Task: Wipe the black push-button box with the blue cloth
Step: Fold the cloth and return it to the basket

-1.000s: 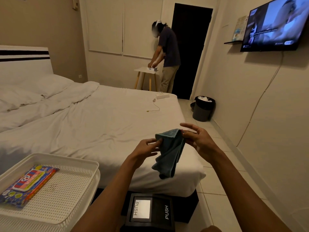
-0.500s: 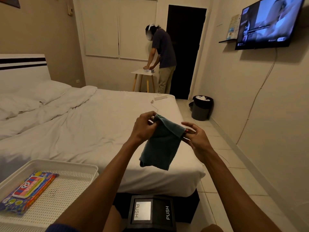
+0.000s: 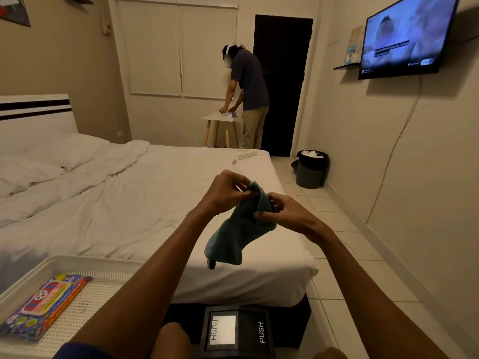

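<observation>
Cloth held up over the bed's near corner, box low at 6 o'clock.

The left hand [image 3: 225, 193] and right hand [image 3: 286, 214] meet at centre, both pinching the cloth [image 3: 234, 233], which hangs above the bed [image 3: 108, 203]. The push-button box [image 3: 237, 331] sits below them at 6 o'clock, before the bed's foot. A tray [image 3: 77, 263] lies at 8 o'clock, a packet [image 3: 44, 305] in it. At 2 o'clock a bin [image 3: 311, 169] stands on the floor by the wall, a television [image 3: 407, 37] mounted above. At 12 o'clock a person [image 3: 248, 92] bends over a small bench [image 3: 217, 116].
</observation>
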### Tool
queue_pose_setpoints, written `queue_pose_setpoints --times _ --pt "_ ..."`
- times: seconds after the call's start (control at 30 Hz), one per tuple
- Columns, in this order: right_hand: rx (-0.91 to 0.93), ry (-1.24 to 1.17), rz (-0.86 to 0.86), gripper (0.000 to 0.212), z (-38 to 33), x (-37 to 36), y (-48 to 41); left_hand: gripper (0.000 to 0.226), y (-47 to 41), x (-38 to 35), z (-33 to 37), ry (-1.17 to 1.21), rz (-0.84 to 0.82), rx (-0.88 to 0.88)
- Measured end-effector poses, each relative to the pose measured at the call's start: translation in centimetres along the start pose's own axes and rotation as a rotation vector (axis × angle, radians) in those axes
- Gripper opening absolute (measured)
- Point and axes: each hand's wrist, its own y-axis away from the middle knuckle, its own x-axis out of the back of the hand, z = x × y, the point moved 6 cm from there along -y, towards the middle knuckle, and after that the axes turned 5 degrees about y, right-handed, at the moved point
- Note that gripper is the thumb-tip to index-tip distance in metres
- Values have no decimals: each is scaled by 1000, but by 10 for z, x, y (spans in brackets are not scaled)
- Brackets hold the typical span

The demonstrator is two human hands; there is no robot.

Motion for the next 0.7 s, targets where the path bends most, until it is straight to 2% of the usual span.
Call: queue_pose_setpoints --times 0.07,0.13,0.3,0.43,0.5,0.57,0.7 --pt "50 67 102 41 -10 1 -4 24 -1 0 2 1 -39 1" --pt "98 81 162 31 -15 4 -9 24 3 5 -2 43 -48 37" --pt "134 156 116 14 -30 6 -18 26 23 15 -20 252 -40 134" --pt "125 125 151 8 -37 21 -19 49 51 -6 -57 301 -293 374" --pt "113 89 164 10 -40 31 -17 56 64 -19 -71 292 -364 429" --pt "105 64 165 13 -42 40 -15 53 69 -23 -75 232 -333 436" --pt "62 16 228 23 -39 58 -9 32 63 -17 -70 149 -218 365"
